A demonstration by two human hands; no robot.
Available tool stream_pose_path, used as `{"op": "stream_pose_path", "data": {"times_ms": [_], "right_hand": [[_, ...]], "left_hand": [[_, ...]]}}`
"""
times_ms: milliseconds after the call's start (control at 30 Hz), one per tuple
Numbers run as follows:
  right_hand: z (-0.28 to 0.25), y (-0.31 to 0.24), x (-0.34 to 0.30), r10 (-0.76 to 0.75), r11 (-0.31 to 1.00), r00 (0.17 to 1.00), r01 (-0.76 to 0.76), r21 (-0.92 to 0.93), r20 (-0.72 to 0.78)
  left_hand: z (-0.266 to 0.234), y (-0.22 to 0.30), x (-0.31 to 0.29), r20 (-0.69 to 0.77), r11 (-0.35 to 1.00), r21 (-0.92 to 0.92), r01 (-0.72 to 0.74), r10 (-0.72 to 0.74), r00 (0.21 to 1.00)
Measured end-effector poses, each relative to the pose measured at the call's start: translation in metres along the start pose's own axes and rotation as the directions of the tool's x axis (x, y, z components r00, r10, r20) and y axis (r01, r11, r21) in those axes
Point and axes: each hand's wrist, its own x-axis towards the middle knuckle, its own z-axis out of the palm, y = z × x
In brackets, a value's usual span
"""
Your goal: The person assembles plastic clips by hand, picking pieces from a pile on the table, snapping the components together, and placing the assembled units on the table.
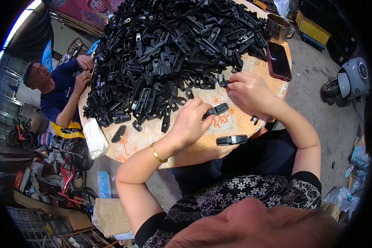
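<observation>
My left hand (191, 120), with a gold bangle on its wrist, is closed on a long black plastic part (217, 110) that points to the right above the table. My right hand (250, 91) pinches a small black plastic piece (223, 80) at the near edge of the pile; its fingertips partly cover it. A large heap of similar black plastic parts (165, 53) covers most of the patterned table (132, 142). Nearest to me, one long black part with a grey middle (232, 140) lies by the table's edge. Another small part (254, 119) lies below my right wrist.
A phone (279, 61) and a metal mug (278, 28) stand at the table's right side. A white packet (96, 139) rests on the left edge. Across to the left, a co-worker (62, 89) sits with both hands at the pile. A scooter (351, 80) stands at right.
</observation>
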Motion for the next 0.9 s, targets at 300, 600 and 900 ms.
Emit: {"op": "stream_pose_path", "data": {"times_ms": [300, 600, 900], "right_hand": [[-0.013, -0.005, 0.003, 0.318, 0.894, 0.942, -0.334, 0.299, 0.102], [-0.028, -0.021, 0.004, -0.021, 0.959, 0.965, -0.054, 0.277, 0.260], [-0.006, -0.026, 0.003, -0.160, 0.891, 0.976, 0.080, 0.447, 0.145]], "left_hand": [[0.001, -0.003, 0.003, -0.020, 0.997, -0.048, -0.068, 0.067, 0.998], [-0.004, -0.004, 0.005, 0.014, 0.999, -0.030, -0.029, 0.030, 0.999], [0.007, -0.005, 0.005, -0.040, 0.985, -0.042, -0.166, 0.164, 0.986]]}}
